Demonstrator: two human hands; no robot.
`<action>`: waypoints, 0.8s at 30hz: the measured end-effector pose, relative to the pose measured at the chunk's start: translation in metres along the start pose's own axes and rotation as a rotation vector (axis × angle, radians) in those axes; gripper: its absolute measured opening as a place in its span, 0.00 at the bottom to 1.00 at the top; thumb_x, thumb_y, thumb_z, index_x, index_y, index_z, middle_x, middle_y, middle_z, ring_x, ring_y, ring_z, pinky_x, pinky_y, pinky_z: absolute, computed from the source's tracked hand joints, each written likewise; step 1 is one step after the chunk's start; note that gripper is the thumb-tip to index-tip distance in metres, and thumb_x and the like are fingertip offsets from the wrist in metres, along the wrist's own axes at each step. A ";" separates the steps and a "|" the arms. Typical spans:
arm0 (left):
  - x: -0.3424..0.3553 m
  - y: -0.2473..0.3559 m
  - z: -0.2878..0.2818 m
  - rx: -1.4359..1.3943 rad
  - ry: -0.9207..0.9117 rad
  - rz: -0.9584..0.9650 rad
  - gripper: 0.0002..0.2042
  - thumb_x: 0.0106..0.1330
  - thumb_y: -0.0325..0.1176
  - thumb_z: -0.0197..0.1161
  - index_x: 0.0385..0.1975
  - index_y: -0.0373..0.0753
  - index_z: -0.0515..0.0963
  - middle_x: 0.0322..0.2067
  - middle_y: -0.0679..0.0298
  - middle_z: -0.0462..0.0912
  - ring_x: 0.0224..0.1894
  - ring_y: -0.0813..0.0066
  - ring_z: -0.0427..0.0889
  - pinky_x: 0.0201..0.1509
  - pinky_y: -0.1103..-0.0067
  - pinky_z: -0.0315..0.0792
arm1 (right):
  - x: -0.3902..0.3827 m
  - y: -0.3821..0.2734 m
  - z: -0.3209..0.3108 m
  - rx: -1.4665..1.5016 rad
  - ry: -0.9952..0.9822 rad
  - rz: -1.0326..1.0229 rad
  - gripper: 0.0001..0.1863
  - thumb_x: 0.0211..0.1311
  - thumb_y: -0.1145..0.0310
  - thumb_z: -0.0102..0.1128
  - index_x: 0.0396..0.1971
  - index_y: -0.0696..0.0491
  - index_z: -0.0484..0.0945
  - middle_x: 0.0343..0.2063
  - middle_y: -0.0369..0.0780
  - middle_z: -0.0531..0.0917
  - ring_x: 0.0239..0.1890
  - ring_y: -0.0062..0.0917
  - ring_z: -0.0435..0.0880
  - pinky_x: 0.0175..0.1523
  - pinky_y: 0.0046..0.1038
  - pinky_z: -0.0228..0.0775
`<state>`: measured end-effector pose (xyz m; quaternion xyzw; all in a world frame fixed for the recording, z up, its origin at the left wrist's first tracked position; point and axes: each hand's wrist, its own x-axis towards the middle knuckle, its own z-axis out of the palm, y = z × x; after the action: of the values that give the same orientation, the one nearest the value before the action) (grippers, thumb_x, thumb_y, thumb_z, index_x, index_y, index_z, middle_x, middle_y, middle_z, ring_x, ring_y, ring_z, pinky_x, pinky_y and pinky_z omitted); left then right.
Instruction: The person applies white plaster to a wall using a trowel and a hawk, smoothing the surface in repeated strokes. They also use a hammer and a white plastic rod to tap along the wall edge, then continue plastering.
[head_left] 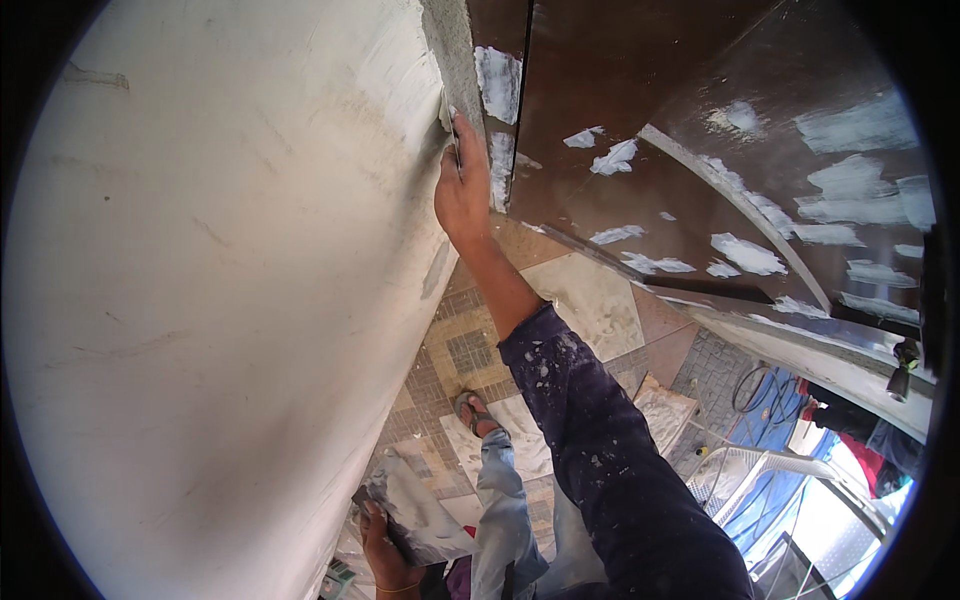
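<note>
My right hand (466,200) reaches up with its fingers closed on a thin putty knife (457,152), seen nearly edge-on. Its blade meets the corner of the white plastered wall (230,250), beside a strip of rough grey plaster (449,40). Low in the view, my left hand (386,556) grips a flat plastering board (418,508) smeared with white and grey filler. Part of the board's grip is hidden by my fingers.
A brown door or panel (600,80) with white filler patches stands at the right. Below lies patterned tile flooring (455,345) with pale sheets (585,300). A white metal frame (780,462), a blue sheet (765,415) and a dark cable (745,388) are at the lower right.
</note>
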<state>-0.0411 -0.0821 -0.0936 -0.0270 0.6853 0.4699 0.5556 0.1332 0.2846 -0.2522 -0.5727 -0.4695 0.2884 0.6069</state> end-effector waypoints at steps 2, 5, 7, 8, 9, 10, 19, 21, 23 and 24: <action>0.001 -0.002 -0.002 -0.023 -0.063 0.006 0.20 0.74 0.41 0.50 0.61 0.37 0.66 0.53 0.59 0.75 0.54 0.66 0.77 0.57 0.69 0.72 | 0.000 0.001 0.004 0.029 0.001 0.006 0.28 0.64 0.81 0.42 0.66 0.61 0.59 0.64 0.49 0.65 0.68 0.38 0.62 0.71 0.32 0.51; 0.004 -0.004 -0.004 0.002 -0.022 0.000 0.20 0.74 0.41 0.50 0.61 0.37 0.65 0.53 0.59 0.75 0.53 0.66 0.77 0.56 0.69 0.72 | -0.010 -0.001 0.017 0.065 0.007 0.029 0.29 0.63 0.82 0.43 0.66 0.60 0.59 0.65 0.49 0.63 0.68 0.39 0.61 0.71 0.33 0.50; 0.006 -0.004 -0.004 -0.025 0.009 -0.020 0.21 0.74 0.42 0.49 0.61 0.37 0.65 0.54 0.59 0.75 0.53 0.66 0.78 0.57 0.69 0.73 | -0.023 -0.003 0.027 0.074 0.055 -0.012 0.30 0.59 0.84 0.43 0.65 0.60 0.60 0.64 0.50 0.64 0.67 0.42 0.61 0.72 0.36 0.49; 0.007 -0.005 -0.002 -0.054 -0.046 -0.005 0.21 0.74 0.42 0.49 0.61 0.37 0.64 0.54 0.59 0.75 0.52 0.66 0.78 0.57 0.69 0.73 | -0.036 -0.006 0.035 0.070 0.100 -0.060 0.32 0.56 0.87 0.43 0.64 0.60 0.61 0.62 0.51 0.66 0.67 0.44 0.61 0.72 0.38 0.49; 0.010 -0.005 0.001 -0.037 -0.003 -0.044 0.21 0.74 0.42 0.49 0.62 0.37 0.64 0.55 0.59 0.74 0.53 0.65 0.78 0.57 0.68 0.73 | -0.047 -0.007 0.037 0.054 0.086 -0.086 0.33 0.55 0.88 0.43 0.65 0.60 0.61 0.63 0.50 0.66 0.67 0.44 0.61 0.72 0.39 0.50; 0.013 -0.004 0.004 -0.031 -0.016 -0.064 0.22 0.74 0.42 0.49 0.62 0.37 0.64 0.55 0.59 0.74 0.53 0.65 0.78 0.57 0.68 0.73 | -0.058 -0.007 0.031 0.082 0.028 -0.088 0.33 0.55 0.88 0.43 0.65 0.59 0.61 0.63 0.49 0.65 0.68 0.44 0.61 0.72 0.39 0.50; 0.089 -0.007 0.083 -0.246 -0.366 -0.292 0.21 0.76 0.43 0.46 0.61 0.38 0.66 0.54 0.59 0.76 0.53 0.64 0.79 0.57 0.68 0.75 | -0.110 -0.065 -0.141 0.081 -1.056 -0.336 0.37 0.52 0.81 0.62 0.63 0.39 0.69 0.67 0.39 0.66 0.70 0.39 0.61 0.73 0.47 0.51; 0.098 -0.009 0.103 -0.379 -0.612 -0.376 0.20 0.76 0.44 0.45 0.60 0.39 0.68 0.54 0.58 0.77 0.52 0.64 0.79 0.56 0.69 0.75 | -0.114 -0.081 -0.163 0.127 -1.113 -0.516 0.36 0.51 0.76 0.66 0.61 0.34 0.71 0.66 0.36 0.66 0.70 0.38 0.61 0.72 0.49 0.52; 0.104 -0.013 0.120 -0.289 -0.618 -0.319 0.21 0.76 0.45 0.45 0.60 0.39 0.68 0.53 0.58 0.77 0.52 0.64 0.80 0.55 0.69 0.76 | -0.112 -0.086 -0.177 0.093 -1.125 -0.599 0.38 0.47 0.69 0.69 0.62 0.30 0.71 0.67 0.34 0.65 0.70 0.37 0.60 0.73 0.50 0.52; 0.109 -0.017 0.127 -0.327 -0.689 -0.323 0.21 0.76 0.46 0.45 0.59 0.39 0.69 0.53 0.57 0.77 0.51 0.63 0.80 0.54 0.69 0.76 | -0.111 -0.085 -0.180 0.056 -1.094 -0.588 0.41 0.44 0.66 0.70 0.63 0.27 0.68 0.68 0.32 0.63 0.71 0.36 0.59 0.73 0.49 0.51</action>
<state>0.0206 0.0470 -0.1821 -0.0631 0.3628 0.4610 0.8074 0.2356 0.0943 -0.1791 -0.1726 -0.8428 0.3733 0.3473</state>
